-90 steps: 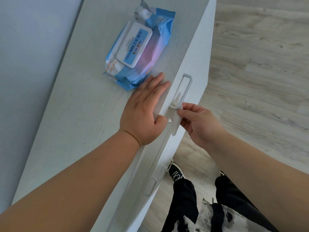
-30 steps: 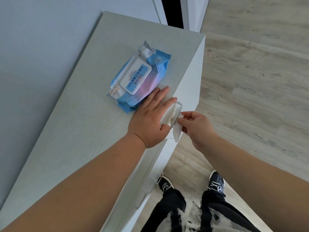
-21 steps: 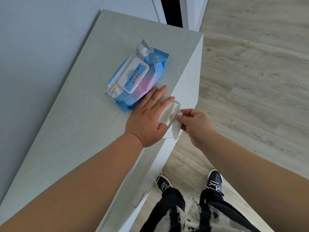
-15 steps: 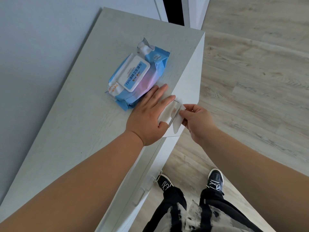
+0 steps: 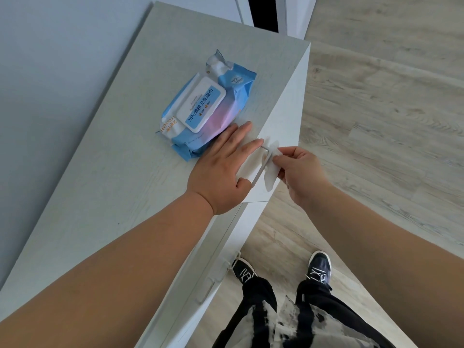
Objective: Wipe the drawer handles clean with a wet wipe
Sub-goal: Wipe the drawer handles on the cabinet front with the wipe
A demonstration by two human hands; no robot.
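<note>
Left hand (image 5: 221, 169) flat on cabinet top (image 5: 105, 172), fingers straight, holding nothing, tips pointing 1 o'clock. Right hand (image 5: 300, 173) pinches wipe (image 5: 271, 172) between thumb and fingers; wipe draped over top handle (image 5: 261, 169) on drawer front. Wipes pack (image 5: 206, 114) at 11 o'clock of left hand, just beside fingers. Lower handle (image 5: 213, 280) at 6 o'clock, untouched.

Wet-wipe pack (image 5: 207, 112) on dresser top (image 5: 105, 177); left hand (image 5: 221, 169) just before it; wipe (image 5: 271, 169) over drawer handle (image 5: 262, 167), right.
</note>
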